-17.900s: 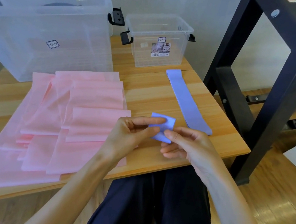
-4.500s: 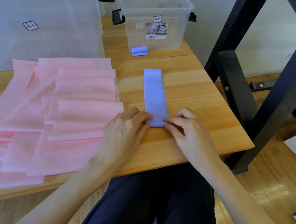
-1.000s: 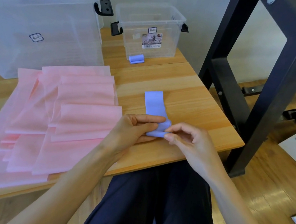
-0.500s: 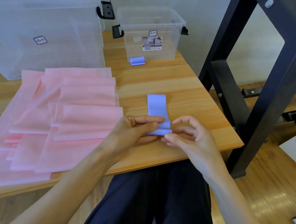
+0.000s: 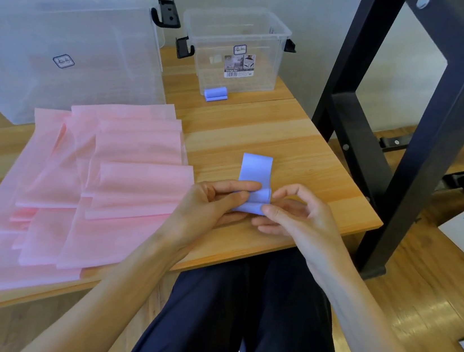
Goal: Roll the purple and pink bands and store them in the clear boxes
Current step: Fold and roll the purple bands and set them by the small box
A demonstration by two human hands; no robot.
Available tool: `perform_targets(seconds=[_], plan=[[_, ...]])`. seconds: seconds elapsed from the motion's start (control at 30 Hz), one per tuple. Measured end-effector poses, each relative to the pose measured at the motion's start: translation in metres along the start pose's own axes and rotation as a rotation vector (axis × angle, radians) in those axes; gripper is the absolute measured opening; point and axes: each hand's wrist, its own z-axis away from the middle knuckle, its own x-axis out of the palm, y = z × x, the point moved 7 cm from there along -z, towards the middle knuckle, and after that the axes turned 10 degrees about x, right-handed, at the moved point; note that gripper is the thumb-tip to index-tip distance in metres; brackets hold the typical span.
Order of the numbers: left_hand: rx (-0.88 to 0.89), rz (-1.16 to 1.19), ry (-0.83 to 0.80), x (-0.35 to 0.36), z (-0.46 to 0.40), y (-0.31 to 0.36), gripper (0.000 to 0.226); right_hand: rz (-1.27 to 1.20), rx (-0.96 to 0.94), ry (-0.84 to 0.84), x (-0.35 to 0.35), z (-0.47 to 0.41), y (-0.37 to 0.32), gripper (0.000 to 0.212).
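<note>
A large clear plastic box (image 5: 65, 44) stood at upper left on the wooden desk (image 5: 301, 155). Flat pink fabric bands (image 5: 99, 188) lay overlapped at left. At centre, the left hand (image 5: 212, 202) pinched a partly rolled purple elastic band (image 5: 254, 184); the right hand (image 5: 296, 214) pinched its near edge. A rolled purple band (image 5: 216, 94) lay against the small clear plastic box (image 5: 235, 49) at upper centre.

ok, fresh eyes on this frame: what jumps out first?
The big spread of pink bands covering the left half of the wooden table. Next, at the near edge, the left hand and right hand pinch a half-rolled purple band, its loose end lying flat toward the back. Behind, a rolled purple band sits against the front of the small clear box, beside the large clear box.
</note>
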Motion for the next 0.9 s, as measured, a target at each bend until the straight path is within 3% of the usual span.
perform_targets(seconds=[0.33,0.77,0.9], plan=[[-0.024,0.062,0.012,0.0004,0.0017,-0.0021,0.017,0.086,-0.121,-0.02,0.0015,0.0033,-0.006,0.012],[0.049,-0.016,-0.006,0.0016,0.003,-0.0003,0.025,-0.025,0.073,-0.029,0.0006,0.0012,-0.0016,0.02],[0.035,0.042,0.006,0.0017,0.0037,-0.0018,0.022,0.002,0.037,-0.032,0.0024,0.0027,-0.0044,0.022]])
